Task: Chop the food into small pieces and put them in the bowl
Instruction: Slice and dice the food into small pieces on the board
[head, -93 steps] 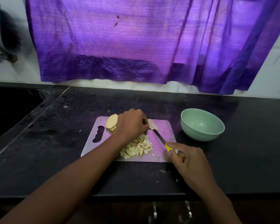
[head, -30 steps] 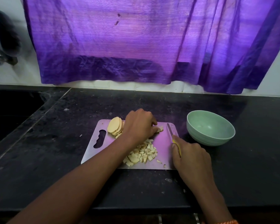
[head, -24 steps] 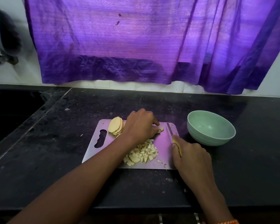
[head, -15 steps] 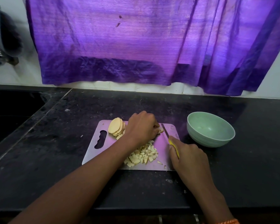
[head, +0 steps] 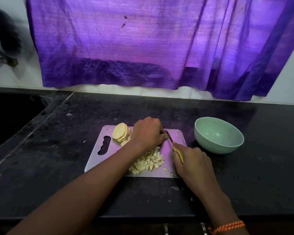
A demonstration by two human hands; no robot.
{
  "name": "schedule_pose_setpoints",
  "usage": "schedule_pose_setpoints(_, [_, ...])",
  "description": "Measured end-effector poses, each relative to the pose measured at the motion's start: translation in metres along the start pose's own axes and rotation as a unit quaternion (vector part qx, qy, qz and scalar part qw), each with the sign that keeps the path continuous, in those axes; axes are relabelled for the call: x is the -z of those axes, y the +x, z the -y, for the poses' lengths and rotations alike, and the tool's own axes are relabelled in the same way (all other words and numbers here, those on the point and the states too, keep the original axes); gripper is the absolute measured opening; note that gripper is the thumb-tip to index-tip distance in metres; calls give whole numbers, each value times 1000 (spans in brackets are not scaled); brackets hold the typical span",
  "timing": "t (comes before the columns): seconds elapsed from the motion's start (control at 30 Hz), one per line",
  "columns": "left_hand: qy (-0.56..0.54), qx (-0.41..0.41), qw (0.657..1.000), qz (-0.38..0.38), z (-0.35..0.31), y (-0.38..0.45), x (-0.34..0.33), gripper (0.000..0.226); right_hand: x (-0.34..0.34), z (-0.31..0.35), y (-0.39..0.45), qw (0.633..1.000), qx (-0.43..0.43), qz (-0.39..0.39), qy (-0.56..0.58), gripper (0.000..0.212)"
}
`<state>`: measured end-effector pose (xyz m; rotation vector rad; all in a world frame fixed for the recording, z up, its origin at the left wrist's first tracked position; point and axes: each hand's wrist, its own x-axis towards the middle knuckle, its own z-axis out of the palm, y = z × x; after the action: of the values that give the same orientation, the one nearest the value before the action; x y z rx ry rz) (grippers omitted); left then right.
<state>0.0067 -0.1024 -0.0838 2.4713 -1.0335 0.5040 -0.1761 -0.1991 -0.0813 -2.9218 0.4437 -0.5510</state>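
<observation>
A pale cutting board (head: 178,136) lies on the black counter. A stack of round yellow slices (head: 120,133) sits at its back left, and a heap of small chopped pieces (head: 148,162) lies near its front. My left hand (head: 147,133) curls over food on the board; what it holds is hidden under the fingers. My right hand (head: 193,162) grips the yellow handle of a knife (head: 169,137), whose blade lies right beside the left fingertips. A green bowl (head: 218,135) stands empty to the right of the board.
A purple curtain (head: 143,44) hangs over the white wall behind the counter. A dark sink (head: 10,116) is set into the counter at the left. The black counter (head: 261,158) runs on to the right of the bowl, and its front edge is near me.
The knife has swung left from the board's right edge until its blade meets my left fingertips. My left hand has stayed in place over the food.
</observation>
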Motion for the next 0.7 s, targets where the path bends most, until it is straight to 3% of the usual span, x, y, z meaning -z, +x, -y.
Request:
schedule_pose_setpoints(0.33, [18, -6, 1000, 6, 4, 1, 6, 22, 7, -7, -32, 997, -10, -26, 68, 42])
schedule_pose_setpoints(0.5, [-3, -18, 1000, 5, 8, -2, 10, 26, 5, -4, -16, 992, -35, -63, 107, 53])
schedule_pose_setpoints(0.7, [-5, -3, 1000, 15, 22, -3, 13, 24, -2, 10, 6, 998, -16, -32, 60, 38])
